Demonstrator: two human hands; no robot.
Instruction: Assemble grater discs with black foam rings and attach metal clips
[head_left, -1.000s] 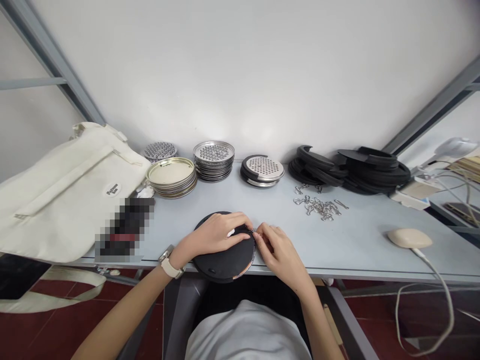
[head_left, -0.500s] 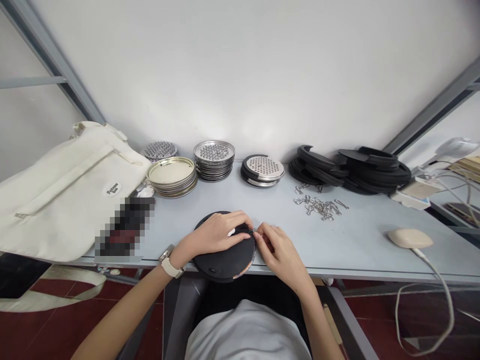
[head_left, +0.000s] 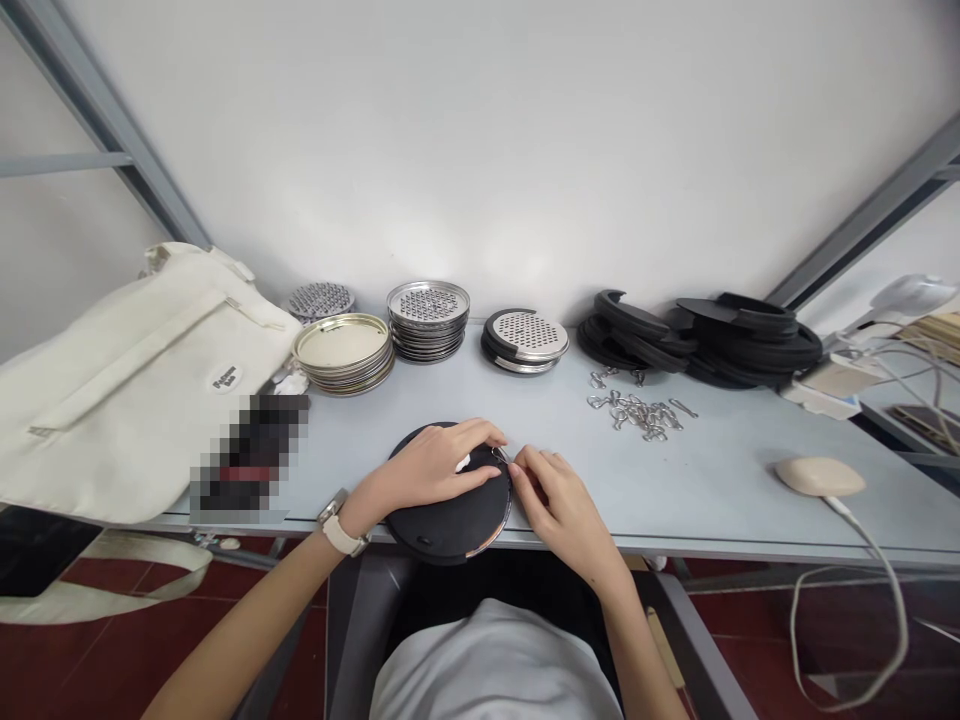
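A black round disc (head_left: 457, 515) lies at the table's front edge, partly overhanging it. A coloured strip shows along its lower right rim. My left hand (head_left: 431, 465) rests over the disc and holds it, with thumb and fingertips at its right edge. Between those fingertips sits a small metal clip (head_left: 501, 456), mostly hidden. My right hand (head_left: 551, 490) is closed in a pinch at the same edge, its fingertips on the clip. Something small and white (head_left: 463, 464) peeks out below my left fingers. Several loose metal clips (head_left: 641, 413) lie in a pile to the right.
Along the wall stand gold-rimmed lids (head_left: 343, 345), a stack of metal grater discs (head_left: 427, 305), grater discs with black holders (head_left: 529, 335) and black plastic rings (head_left: 742, 340). A white bag (head_left: 142, 380) sits left. A cream corded device (head_left: 820, 476) lies right.
My left index fingertip and thumb have parted slightly, and more of the metal clip shows between them. The disc and the right hand have hardly moved.
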